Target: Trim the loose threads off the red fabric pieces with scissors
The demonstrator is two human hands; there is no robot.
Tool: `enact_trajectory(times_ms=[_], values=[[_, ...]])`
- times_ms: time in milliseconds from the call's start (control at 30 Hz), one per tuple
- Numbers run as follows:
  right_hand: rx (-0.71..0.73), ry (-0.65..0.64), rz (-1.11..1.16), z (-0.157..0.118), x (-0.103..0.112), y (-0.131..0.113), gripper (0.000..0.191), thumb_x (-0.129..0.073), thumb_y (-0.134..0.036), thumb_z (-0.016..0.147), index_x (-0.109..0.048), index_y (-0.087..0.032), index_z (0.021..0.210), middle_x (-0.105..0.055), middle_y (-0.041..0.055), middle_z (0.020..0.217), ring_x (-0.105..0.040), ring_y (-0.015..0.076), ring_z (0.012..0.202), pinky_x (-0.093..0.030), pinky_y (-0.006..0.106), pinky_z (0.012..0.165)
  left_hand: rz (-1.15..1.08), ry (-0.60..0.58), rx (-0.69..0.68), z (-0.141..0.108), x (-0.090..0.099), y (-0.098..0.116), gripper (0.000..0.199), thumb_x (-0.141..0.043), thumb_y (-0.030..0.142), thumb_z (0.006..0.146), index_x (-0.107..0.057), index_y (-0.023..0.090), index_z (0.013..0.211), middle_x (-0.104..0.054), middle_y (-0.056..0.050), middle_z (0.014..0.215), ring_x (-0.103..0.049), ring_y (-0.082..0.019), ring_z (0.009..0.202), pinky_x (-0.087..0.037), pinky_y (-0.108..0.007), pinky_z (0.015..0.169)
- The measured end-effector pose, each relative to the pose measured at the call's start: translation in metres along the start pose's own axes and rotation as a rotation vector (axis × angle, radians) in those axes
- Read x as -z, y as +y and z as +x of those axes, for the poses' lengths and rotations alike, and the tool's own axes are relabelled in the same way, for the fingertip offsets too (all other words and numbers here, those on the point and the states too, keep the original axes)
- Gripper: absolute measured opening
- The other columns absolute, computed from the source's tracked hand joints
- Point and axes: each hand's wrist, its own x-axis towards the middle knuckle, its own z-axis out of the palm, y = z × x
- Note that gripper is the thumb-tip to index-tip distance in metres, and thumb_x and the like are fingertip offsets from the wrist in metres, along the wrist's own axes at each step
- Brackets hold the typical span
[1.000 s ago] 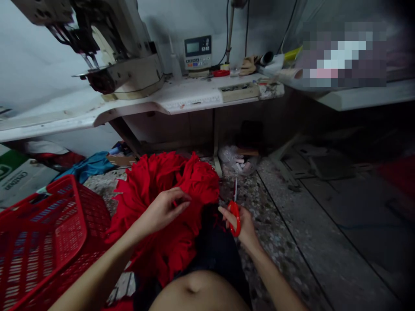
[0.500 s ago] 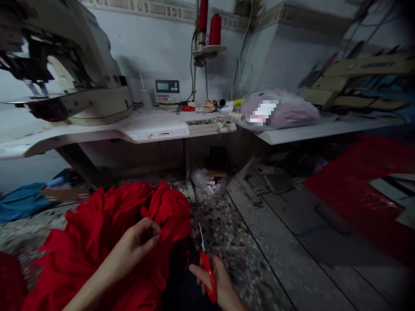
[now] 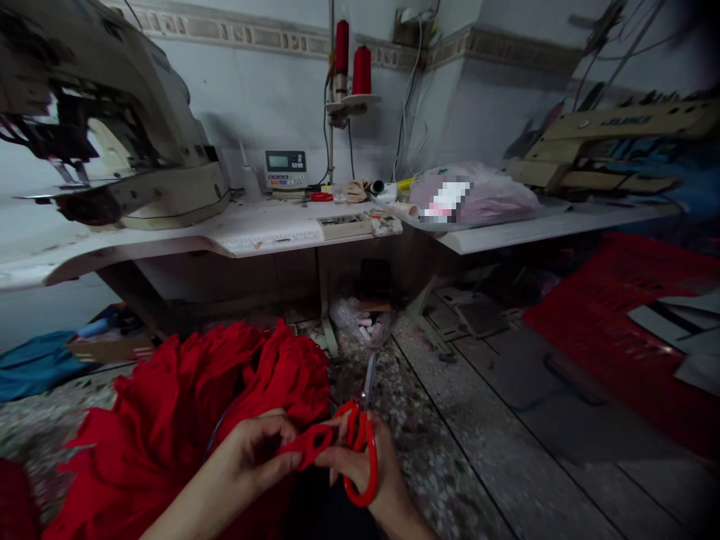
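Observation:
My left hand (image 3: 253,454) pinches the end of a small piece of red fabric (image 3: 307,444), which has a dark opening or loop near its middle. My right hand (image 3: 385,476) holds scissors (image 3: 364,396) with red handles, the silver blades pointing up and away and looking closed. Its thumb and fingertips also meet the other end of the red piece, so that it stretches between both hands. Below and left of them lies a large heap of red cloth (image 3: 185,412), partly covered by my left forearm.
Ahead, a white sewing table (image 3: 270,225) carries a sewing machine (image 3: 163,150), a control panel (image 3: 286,171) and spare red scissors (image 3: 322,196). Red thread cones (image 3: 362,71) stand behind. On the right are a plastic bag (image 3: 495,196), another sewing machine (image 3: 607,142) and a red crate (image 3: 613,337).
My hands have come together, and the small red piece is now held between them. The scissors have turned from tilting left to tilting right. The view has shifted slightly.

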Motion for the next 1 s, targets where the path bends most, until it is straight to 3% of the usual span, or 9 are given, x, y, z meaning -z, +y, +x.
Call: enact_trajectory(times_ms=[67,267,400,533,700,833,1000], values=[[0.006,0.018,-0.023,0.003,-0.002,-0.004,0.051,-0.098,-0.040,0.051,-0.054,-0.018,0.067,-0.075,0.0040,0.076,-0.058,0.0100,0.040,-0.045,0.020,0.039,-0.003,0.010,-0.010,0.004,0.000,-0.003,0.029,-0.066,0.046,0.092,-0.066,0.018,0.084,-0.064,-0.003,0.086,-0.061,-0.018,0.083,-0.047,-0.026,0.077],[0.054,0.145,-0.035,0.007,0.001,-0.005,0.044,-0.089,-0.047,0.068,-0.057,-0.018,0.076,-0.078,0.0072,0.084,-0.057,0.0090,0.042,-0.043,0.020,0.043,-0.105,0.137,-0.080,0.022,0.006,-0.016,0.021,-0.068,0.039,0.091,-0.068,0.019,0.087,-0.063,-0.010,0.124,-0.057,-0.025,0.123,-0.039,-0.032,0.107],[0.060,0.120,-0.041,0.002,0.004,-0.002,0.044,-0.090,-0.045,0.067,-0.056,-0.019,0.075,-0.076,0.0057,0.080,-0.058,0.0102,0.042,-0.045,0.022,0.044,0.013,0.192,-0.087,0.019,-0.007,-0.005,0.020,-0.065,0.038,0.093,-0.065,0.019,0.085,-0.066,-0.007,0.101,-0.062,-0.022,0.102,-0.045,-0.028,0.091],[0.084,0.073,-0.117,-0.005,0.006,-0.009,0.041,-0.088,-0.041,0.070,-0.053,-0.020,0.072,-0.071,0.0026,0.072,-0.063,0.0141,0.045,-0.051,0.024,0.047,0.109,0.029,-0.047,0.011,-0.018,0.008,0.024,-0.062,0.039,0.094,-0.065,0.018,0.082,-0.065,-0.004,0.084,-0.060,-0.019,0.082,-0.044,-0.025,0.074],[0.012,0.008,-0.161,-0.009,0.011,-0.008,0.043,-0.092,-0.036,0.062,-0.052,-0.020,0.067,-0.071,0.0030,0.072,-0.063,0.0145,0.048,-0.053,0.024,0.046,0.009,-0.042,0.018,0.006,-0.017,0.005,0.034,-0.058,0.046,0.096,-0.070,0.016,0.085,-0.065,-0.006,0.089,-0.060,-0.020,0.085,-0.044,-0.026,0.076],[-0.002,0.029,-0.229,-0.012,0.016,0.000,0.038,-0.087,-0.038,0.068,-0.054,-0.020,0.068,-0.067,0.0006,0.065,-0.062,0.0141,0.046,-0.050,0.022,0.044,-0.017,-0.093,0.034,0.003,-0.018,-0.002,0.031,-0.063,0.045,0.094,-0.072,0.016,0.086,-0.064,-0.006,0.091,-0.060,-0.019,0.086,-0.044,-0.025,0.077],[0.030,0.006,-0.245,-0.013,0.012,-0.019,0.040,-0.086,-0.043,0.068,-0.054,-0.019,0.068,-0.071,0.0036,0.070,-0.061,0.0132,0.045,-0.051,0.023,0.045,-0.037,-0.092,0.071,0.003,-0.011,0.003,0.034,-0.067,0.050,0.090,-0.075,0.017,0.089,-0.065,-0.005,0.091,-0.058,-0.019,0.086,-0.045,-0.026,0.077]])
